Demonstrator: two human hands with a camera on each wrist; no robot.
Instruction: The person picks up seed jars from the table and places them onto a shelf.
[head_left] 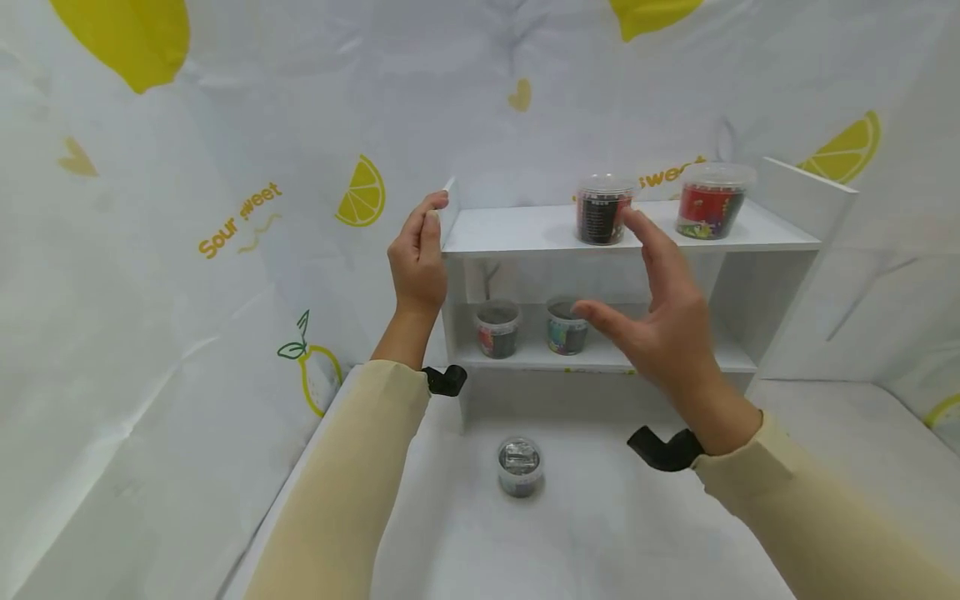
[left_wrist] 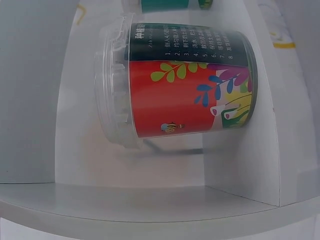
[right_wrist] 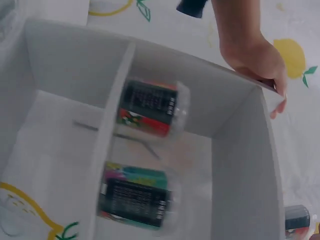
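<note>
My left hand (head_left: 420,258) grips the upper left edge of a white shelf unit (head_left: 517,229); the right wrist view also shows this hand (right_wrist: 255,57) at the panel's corner. My right hand (head_left: 667,312) is raised in front of the shelf, thumb and fingers spread apart, its fingertips close to a red-and-black lidded plastic cup (head_left: 602,212) on the top board. Whether they touch it is unclear. Another red lidded cup (head_left: 711,204) stands right of it. Two more cups, one red-labelled (head_left: 497,332) and one green-labelled (head_left: 566,329), stand on the middle board.
One more lidded cup (head_left: 519,468) stands on the white surface below and in front of the shelf. The shelf's right side panel (head_left: 806,196) rises above the top board. White lemon-print sheeting (head_left: 262,108) hangs behind.
</note>
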